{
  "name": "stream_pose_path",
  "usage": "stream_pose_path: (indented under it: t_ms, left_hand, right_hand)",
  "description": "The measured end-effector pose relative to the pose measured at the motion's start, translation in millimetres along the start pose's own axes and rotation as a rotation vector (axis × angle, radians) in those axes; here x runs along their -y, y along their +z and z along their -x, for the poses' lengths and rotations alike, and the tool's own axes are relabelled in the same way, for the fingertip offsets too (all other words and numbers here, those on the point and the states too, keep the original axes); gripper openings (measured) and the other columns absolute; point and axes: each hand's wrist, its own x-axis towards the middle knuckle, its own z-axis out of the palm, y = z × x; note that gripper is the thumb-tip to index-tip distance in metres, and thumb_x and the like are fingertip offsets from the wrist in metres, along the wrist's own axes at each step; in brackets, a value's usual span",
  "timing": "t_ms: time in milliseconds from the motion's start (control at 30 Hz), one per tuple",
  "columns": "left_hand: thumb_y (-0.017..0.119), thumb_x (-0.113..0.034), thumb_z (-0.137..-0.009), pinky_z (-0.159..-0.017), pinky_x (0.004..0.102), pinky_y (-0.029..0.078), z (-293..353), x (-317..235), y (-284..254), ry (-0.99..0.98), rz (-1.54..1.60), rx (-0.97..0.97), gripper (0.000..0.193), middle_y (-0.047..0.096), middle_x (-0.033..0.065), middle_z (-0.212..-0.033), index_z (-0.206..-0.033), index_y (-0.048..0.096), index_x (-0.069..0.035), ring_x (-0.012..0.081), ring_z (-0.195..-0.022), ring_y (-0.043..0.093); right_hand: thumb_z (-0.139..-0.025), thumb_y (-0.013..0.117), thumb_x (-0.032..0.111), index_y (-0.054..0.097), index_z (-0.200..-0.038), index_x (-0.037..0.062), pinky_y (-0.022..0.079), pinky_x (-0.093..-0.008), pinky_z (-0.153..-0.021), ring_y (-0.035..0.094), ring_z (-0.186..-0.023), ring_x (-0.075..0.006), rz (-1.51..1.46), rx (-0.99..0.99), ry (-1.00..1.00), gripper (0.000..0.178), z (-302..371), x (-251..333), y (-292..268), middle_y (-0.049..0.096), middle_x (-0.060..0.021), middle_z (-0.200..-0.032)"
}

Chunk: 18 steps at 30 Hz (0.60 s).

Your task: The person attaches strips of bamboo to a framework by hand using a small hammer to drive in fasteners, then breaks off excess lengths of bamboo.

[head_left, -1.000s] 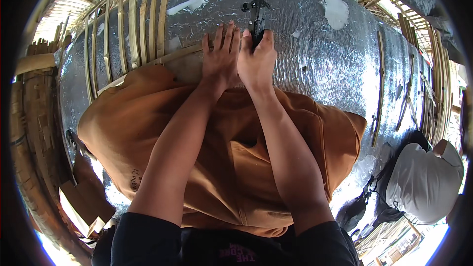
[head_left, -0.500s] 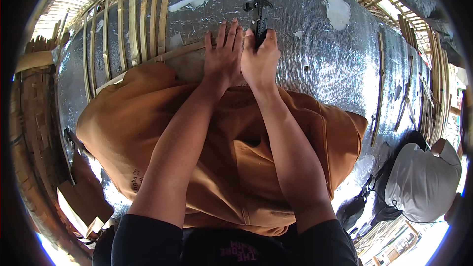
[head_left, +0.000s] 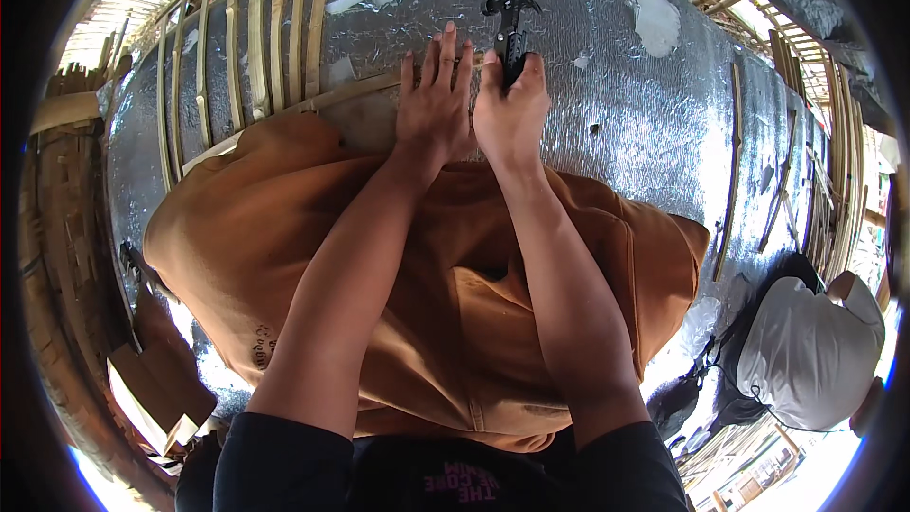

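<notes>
My right hand (head_left: 512,118) is closed round the dark handle of a claw hammer (head_left: 513,24), whose black head points away from me. Just left of it, my left hand (head_left: 434,104) lies with its fingers stretched out, near the end of a long thin bamboo strip (head_left: 355,90). Beneath both hands is a silver foil sheet (head_left: 626,123). An orange-brown cloth garment (head_left: 455,256) spreads under my forearms and covers my lap. What lies under my left palm is hidden.
Several upright bamboo slats (head_left: 256,38) stand on the foil at the far left. Loose thin sticks (head_left: 735,152) lie at the right. A grey-white bag (head_left: 810,356) with dark cords sits at the lower right. Cut cardboard (head_left: 161,379) is at the lower left, beside a woven bamboo wall (head_left: 66,228).
The hammer and my right hand have shifted slightly to the right. My left hand has moved slightly, its fingers a little more spread.
</notes>
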Motion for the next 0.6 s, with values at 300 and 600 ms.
stream_pose_path:
  t_ms: [300,600]
  left_hand:
    - [0.06,-0.045,-0.086,-0.125,0.0579,0.014,-0.5,2.9,8.4,0.025,-0.013,-0.042,0.095,0.014,0.0099,-0.171,-0.162,0.019,-0.007,0.0295,-0.157,0.018]
    - [0.06,-0.046,-0.086,-0.125,0.0598,0.015,-0.5,-0.1,-0.2,0.015,-0.045,-0.001,0.092,0.012,0.0087,-0.171,-0.161,0.022,-0.008,0.0288,-0.156,0.018]
  right_hand:
    - [-0.097,0.064,0.014,0.049,-0.1,-0.0068,0.051,-0.0481,-0.059,0.07,-0.071,-0.0471,0.01,0.018,0.014,0.026,0.4,-0.5,-0.2,0.066,-0.0282,-0.074]
    - [-0.097,0.066,0.018,0.056,-0.097,-0.0046,0.052,-0.0428,-0.063,0.069,-0.071,-0.0367,0.057,0.012,0.029,0.025,-2.2,-5.1,-0.6,0.067,-0.0217,-0.08]
